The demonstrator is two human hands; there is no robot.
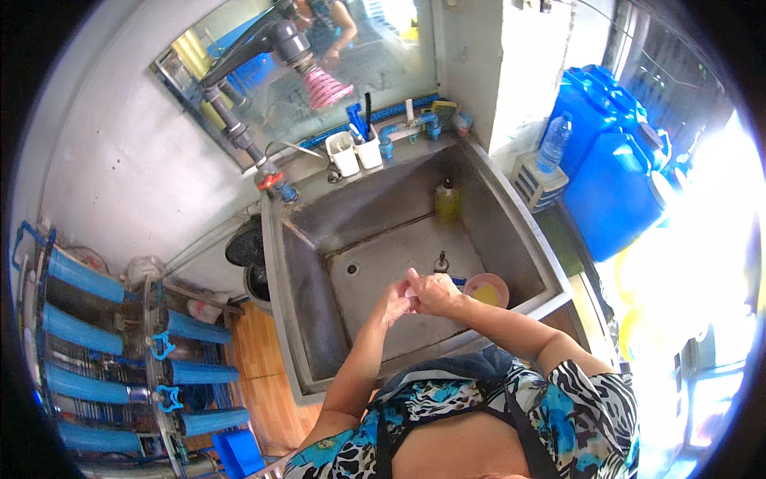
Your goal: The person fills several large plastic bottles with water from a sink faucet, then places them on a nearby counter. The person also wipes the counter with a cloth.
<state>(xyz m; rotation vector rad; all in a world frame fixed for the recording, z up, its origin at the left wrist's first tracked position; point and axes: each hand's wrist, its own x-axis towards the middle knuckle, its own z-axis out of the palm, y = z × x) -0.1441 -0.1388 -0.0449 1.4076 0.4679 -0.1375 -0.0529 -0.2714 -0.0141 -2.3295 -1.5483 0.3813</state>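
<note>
Where hands (415, 297) meet, pink bowl (487, 289) of yellow liquid.

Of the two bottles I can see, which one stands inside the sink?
The yellow bottle, standing against the back wall of the steel sink. The other, a clear bottle with a blue cap, stands outside, on a white crate beside the blue drums.

Hands (415, 295) pressed together over the steel sink (511, 239); whatever lies between the palms is hidden. Pink bowl (488, 289) partly covered by the right wrist. Blue filter cylinders (88, 331) cut off by the fisheye rim.
</note>
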